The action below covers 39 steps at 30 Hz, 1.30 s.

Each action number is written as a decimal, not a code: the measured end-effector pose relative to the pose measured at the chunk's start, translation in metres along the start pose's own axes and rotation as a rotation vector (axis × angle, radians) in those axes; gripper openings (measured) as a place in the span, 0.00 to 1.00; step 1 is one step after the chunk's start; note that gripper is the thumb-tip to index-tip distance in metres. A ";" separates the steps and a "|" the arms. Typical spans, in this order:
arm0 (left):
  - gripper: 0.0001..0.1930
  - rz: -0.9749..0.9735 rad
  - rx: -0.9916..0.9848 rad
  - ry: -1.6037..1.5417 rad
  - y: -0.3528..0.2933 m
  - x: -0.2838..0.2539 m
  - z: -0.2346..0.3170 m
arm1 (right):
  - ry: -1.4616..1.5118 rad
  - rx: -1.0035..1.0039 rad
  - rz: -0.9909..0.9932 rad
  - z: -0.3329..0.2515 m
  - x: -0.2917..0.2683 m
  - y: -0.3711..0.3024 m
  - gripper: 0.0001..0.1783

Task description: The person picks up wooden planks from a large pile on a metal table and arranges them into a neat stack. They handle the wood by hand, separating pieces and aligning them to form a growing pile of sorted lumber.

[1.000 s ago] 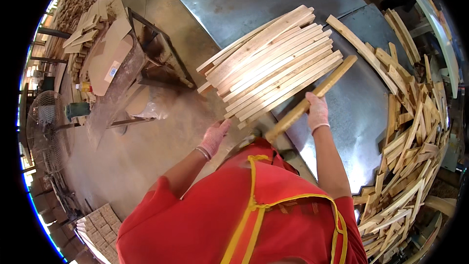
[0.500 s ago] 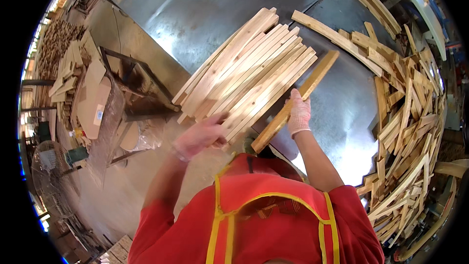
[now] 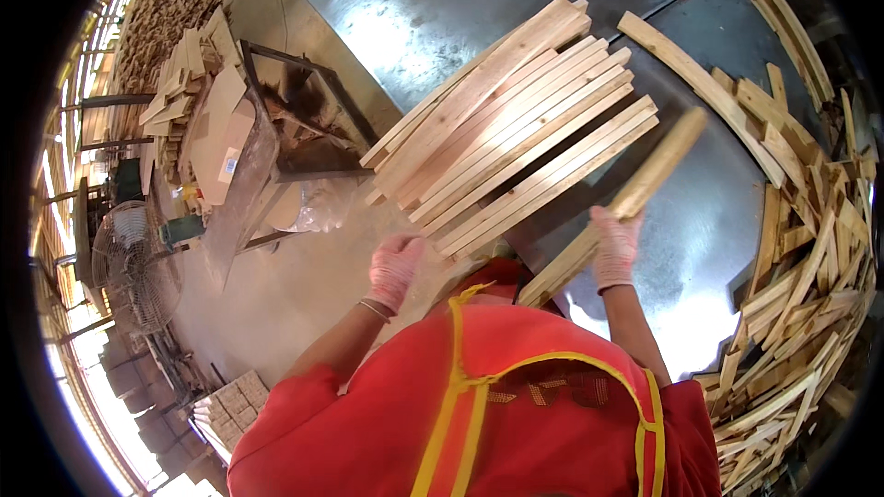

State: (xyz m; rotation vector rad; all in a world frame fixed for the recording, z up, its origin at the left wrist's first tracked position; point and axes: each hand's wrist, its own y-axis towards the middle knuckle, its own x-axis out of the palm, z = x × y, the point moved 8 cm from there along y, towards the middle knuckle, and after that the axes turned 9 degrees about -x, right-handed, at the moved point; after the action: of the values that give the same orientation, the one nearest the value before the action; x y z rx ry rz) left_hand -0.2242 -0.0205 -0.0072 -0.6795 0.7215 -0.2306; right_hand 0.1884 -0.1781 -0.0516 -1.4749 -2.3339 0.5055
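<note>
My right hand, in a pale work glove, is closed around a long wooden strip. That strip slants over the metal table, its near end close to my apron. My left hand, gloved too, is beside the near ends of a row of pale wooden strips. Its fingers are curled in, with nothing visible in them. The row lies slantwise on the table, with a dark gap between the two or so rightmost strips and the others.
The shiny metal table reaches far ahead. A large heap of loose wood offcuts covers its right side, with a long board at its edge. At left stand a metal-framed stand, cardboard pieces and a fan.
My left hand has drawn back from the strips' near ends, and a gap now shows in the row. My right hand still grips its strip. The whole view has shifted.
</note>
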 end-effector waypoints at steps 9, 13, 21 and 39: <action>0.15 -0.451 -0.406 -0.779 0.051 0.046 -0.030 | -0.684 -0.079 -0.248 0.007 0.079 0.016 0.60; 0.25 -0.512 -0.296 -0.392 0.016 -0.011 0.006 | -0.892 -0.004 -0.195 -0.024 0.070 -0.008 0.64; 0.45 -0.710 0.345 0.490 0.007 0.053 0.180 | -0.852 -0.091 0.054 -0.018 0.081 -0.029 0.69; 0.22 0.101 1.073 0.634 0.041 -0.007 0.202 | -0.462 -0.211 0.147 -0.005 0.063 -0.040 0.36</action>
State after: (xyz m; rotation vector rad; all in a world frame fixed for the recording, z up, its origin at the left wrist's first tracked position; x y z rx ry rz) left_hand -0.0948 0.1134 0.0811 0.4853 1.0811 -0.6894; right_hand 0.1337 -0.1358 -0.0231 -1.7942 -2.7087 0.7233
